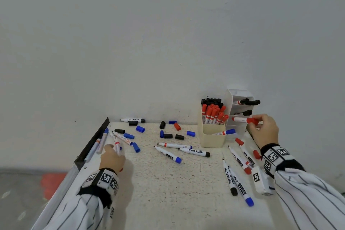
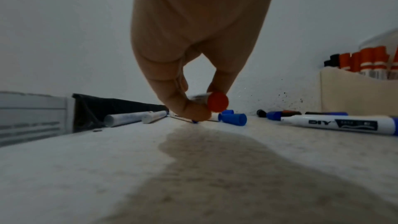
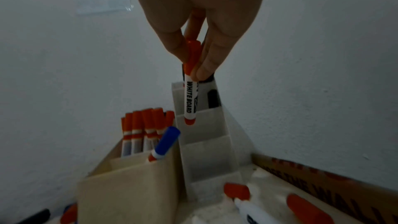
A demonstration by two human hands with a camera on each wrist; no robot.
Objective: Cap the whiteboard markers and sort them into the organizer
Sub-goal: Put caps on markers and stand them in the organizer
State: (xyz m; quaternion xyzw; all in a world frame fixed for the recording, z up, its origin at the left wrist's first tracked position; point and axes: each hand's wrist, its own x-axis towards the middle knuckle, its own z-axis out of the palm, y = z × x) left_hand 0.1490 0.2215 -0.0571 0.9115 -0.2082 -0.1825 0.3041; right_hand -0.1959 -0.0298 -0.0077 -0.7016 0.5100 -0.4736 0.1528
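Right hand (image 1: pixel 264 129) pinches a capped red marker (image 3: pixel 190 89) by its cap — barrel pointing away from the fingertips (image 3: pixel 205 70), at the organizer (image 1: pixel 239 115). Left hand (image 1: pixel 112 158) pinches another marker (image 2: pixel 217 102).

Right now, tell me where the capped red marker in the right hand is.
Head view, far right: the right hand pinches the red marker by its cap at the white tiered organizer, beside the beige box.
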